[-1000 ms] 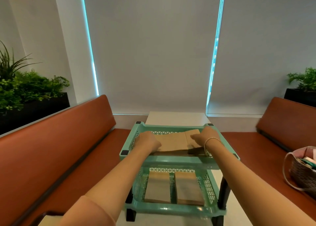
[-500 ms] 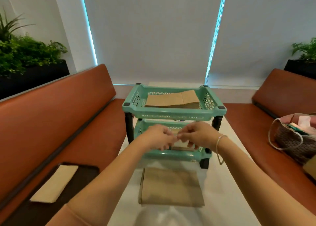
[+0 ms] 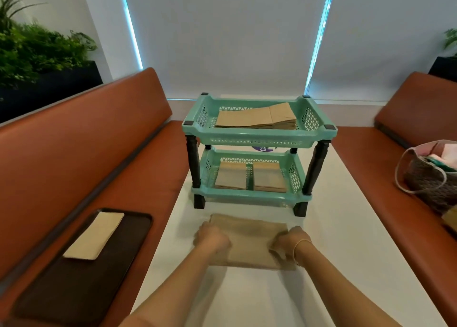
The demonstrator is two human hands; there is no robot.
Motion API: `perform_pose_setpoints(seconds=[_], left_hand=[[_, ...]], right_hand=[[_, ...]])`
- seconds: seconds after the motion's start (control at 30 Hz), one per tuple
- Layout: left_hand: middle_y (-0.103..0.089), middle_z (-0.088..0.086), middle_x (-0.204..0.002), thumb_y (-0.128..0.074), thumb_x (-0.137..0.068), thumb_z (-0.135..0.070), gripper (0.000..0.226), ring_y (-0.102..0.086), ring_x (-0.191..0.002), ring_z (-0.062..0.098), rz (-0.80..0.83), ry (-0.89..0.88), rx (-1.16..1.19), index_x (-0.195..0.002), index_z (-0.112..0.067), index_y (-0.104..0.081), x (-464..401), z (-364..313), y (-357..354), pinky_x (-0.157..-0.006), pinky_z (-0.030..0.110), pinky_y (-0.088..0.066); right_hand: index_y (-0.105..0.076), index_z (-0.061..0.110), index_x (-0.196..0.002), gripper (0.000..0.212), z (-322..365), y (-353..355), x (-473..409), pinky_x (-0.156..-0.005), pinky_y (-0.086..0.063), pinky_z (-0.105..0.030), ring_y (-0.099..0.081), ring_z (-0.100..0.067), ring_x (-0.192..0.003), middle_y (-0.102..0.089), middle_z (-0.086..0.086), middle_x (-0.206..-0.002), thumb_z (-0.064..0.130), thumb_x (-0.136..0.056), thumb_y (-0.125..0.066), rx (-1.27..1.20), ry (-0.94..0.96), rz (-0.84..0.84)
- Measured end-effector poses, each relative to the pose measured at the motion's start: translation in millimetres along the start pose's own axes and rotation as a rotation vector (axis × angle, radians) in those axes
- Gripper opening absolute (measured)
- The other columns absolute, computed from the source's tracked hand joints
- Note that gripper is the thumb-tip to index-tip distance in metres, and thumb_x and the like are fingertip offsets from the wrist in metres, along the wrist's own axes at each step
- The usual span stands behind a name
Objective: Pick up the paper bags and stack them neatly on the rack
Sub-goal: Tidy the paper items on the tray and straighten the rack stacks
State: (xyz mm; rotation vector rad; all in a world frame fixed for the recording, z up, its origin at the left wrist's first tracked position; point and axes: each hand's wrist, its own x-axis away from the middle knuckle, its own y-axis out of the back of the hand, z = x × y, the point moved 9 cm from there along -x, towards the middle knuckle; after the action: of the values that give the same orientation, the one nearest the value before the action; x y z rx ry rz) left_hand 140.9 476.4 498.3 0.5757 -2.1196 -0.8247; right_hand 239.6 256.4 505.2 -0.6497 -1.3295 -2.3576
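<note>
Two orange-brown upholstered benches flank a long white table [image 3: 247, 294], the left bench [image 3: 74, 158] running beside the person's left arm and the right bench [image 3: 408, 158] opposite it. On the far half of the table stands a mint-green two-tier plastic rack [image 3: 259, 138] on dark turned legs. Its top tier holds a flat stack of brown paper bags [image 3: 257, 117] lying lengthwise and slightly fanned at the front edge; its bottom tier holds two smaller stacks of bags [image 3: 249, 177] side by side, with a narrow gap between them. On the left bench seat lies a dark rectangular tray [image 3: 81, 272] with a pale folded paper bag [image 3: 95, 235] resting across its far end. A woven handbag [image 3: 430, 176] with a pale handle sits on the right bench, near the table edge. Just in front of the rack, flat on the table, lies another brown paper bag [image 3: 254, 240]. The left hand [image 3: 212, 239] rests on its left edge with fingers curled down over the paper, and the right hand [image 3: 286, 245], a thin bracelet [image 3: 300, 246] at the wrist, is on its right edge with fingers bent at the near corner. Both hands are blurred, so I cannot tell whether they are pinching the bag or only pressing on it.
</note>
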Motion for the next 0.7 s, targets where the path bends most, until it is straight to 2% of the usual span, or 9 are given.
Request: perform_pose_setpoints(seconds=[0.07,0.13,0.2,0.27,0.33,0.43,0.53,0.6,0.7], left_hand=[[-0.05,0.009,-0.127,-0.077,-0.074,-0.024,0.074,-0.052,-0.115,0.026,0.031,0.063,0.042,-0.132,-0.005,-0.035,1.7,7.8,-3.5,-0.096,0.034,-0.048],[-0.052,0.008,-0.12,-0.079,-0.072,-0.022,0.072,-0.054,-0.11,0.024,0.06,0.069,0.053,-0.128,-0.004,-0.038,1.4,10.5,-6.6,-0.092,0.032,-0.049],[-0.052,0.006,-0.107,-0.078,-0.074,-0.019,0.058,-0.055,-0.104,0.022,0.09,0.048,0.034,-0.121,-0.004,-0.046,0.7,9.3,-9.9,-0.089,0.028,-0.049],[-0.051,0.006,-0.102,-0.076,-0.077,-0.02,0.05,-0.055,-0.108,0.024,0.117,0.041,0.013,-0.117,-0.004,-0.05,3.9,8.6,-11.0,-0.092,0.029,-0.048],[-0.053,0.007,-0.107,-0.078,-0.074,-0.023,0.057,-0.053,-0.112,0.026,0.127,0.061,0.029,-0.119,-0.005,-0.049,3.4,12.0,-12.5,-0.097,0.033,-0.046],[-0.05,0.009,-0.123,-0.081,-0.069,-0.028,0.071,-0.048,-0.115,0.027,0.076,0.088,0.041,-0.125,-0.01,-0.042,8.0,14.7,-9.3,-0.096,0.034,-0.045],[-0.048,0.01,-0.128,-0.081,-0.069,-0.019,0.074,-0.049,-0.116,0.027,0.06,0.055,0.153,-0.129,-0.009,-0.039,8.1,11.3,-10.6,-0.091,0.032,-0.046],[-0.048,0.011,-0.128,-0.079,-0.072,-0.013,0.074,-0.049,-0.117,0.027,0.068,0.037,0.217,-0.131,-0.006,-0.036,11.6,8.0,-12.2,-0.089,0.03,-0.046],[-0.044,0.013,-0.133,-0.077,-0.073,-0.006,0.085,-0.046,-0.122,0.029,0.091,0.023,0.356,-0.139,-0.003,-0.023,18.6,6.3,-16.6,-0.096,0.033,-0.044]], right_hand=[[-0.051,0.008,-0.099,0.039,-4.0,1.3,-0.7,-0.086,-0.053,-0.029,-0.059,-0.021,-0.093,-0.057,-0.007,-0.1,0.024,-0.071,-0.074,0.052,-0.012,-0.013],[-0.053,0.009,-0.099,0.042,-7.8,1.1,-3.6,-0.086,-0.051,-0.027,-0.056,-0.02,-0.091,-0.055,-0.006,-0.1,0.026,-0.069,-0.077,0.058,-0.012,-0.006],[-0.053,0.009,-0.104,0.048,-11.7,0.2,-5.3,-0.084,-0.049,-0.026,-0.053,-0.019,-0.089,-0.053,-0.005,-0.099,0.027,-0.067,-0.079,0.053,-0.022,0.006],[-0.05,0.01,-0.1,0.049,-16.9,-1.8,-6.8,-0.084,-0.049,-0.027,-0.052,-0.019,-0.089,-0.052,-0.006,-0.098,0.026,-0.065,-0.081,0.004,-0.042,0.015],[-0.049,0.012,-0.098,0.054,-24.4,-4.4,-8.0,-0.084,-0.049,-0.029,-0.053,-0.021,-0.093,-0.054,-0.006,-0.099,0.031,-0.06,-0.083,-0.038,-0.071,-0.001],[-0.051,0.015,-0.105,0.067,-30.3,-4.1,-8.1,-0.081,-0.046,-0.031,-0.05,-0.025,-0.101,-0.051,-0.008,-0.106,0.039,-0.052,-0.083,-0.019,-0.101,-0.093],[-0.049,0.008,-0.112,0.072,-29.7,-8.8,-10.2,-0.081,-0.052,-0.035,-0.056,-0.028,-0.098,-0.055,-0.011,-0.106,0.026,-0.052,-0.086,-0.199,-0.087,-0.103],[-0.047,0.004,-0.116,0.074,-31.9,-10.2,-11.1,-0.081,-0.051,-0.037,-0.056,-0.031,-0.1,-0.057,-0.014,-0.11,0.018,-0.056,-0.086,-0.316,-0.088,-0.083],[-0.043,0.0,-0.125,0.076,-38.3,-9.8,-10.4,-0.084,-0.048,-0.038,-0.054,-0.033,-0.105,-0.054,-0.016,-0.116,0.011,-0.062,-0.084,-0.471,-0.059,-0.061]])
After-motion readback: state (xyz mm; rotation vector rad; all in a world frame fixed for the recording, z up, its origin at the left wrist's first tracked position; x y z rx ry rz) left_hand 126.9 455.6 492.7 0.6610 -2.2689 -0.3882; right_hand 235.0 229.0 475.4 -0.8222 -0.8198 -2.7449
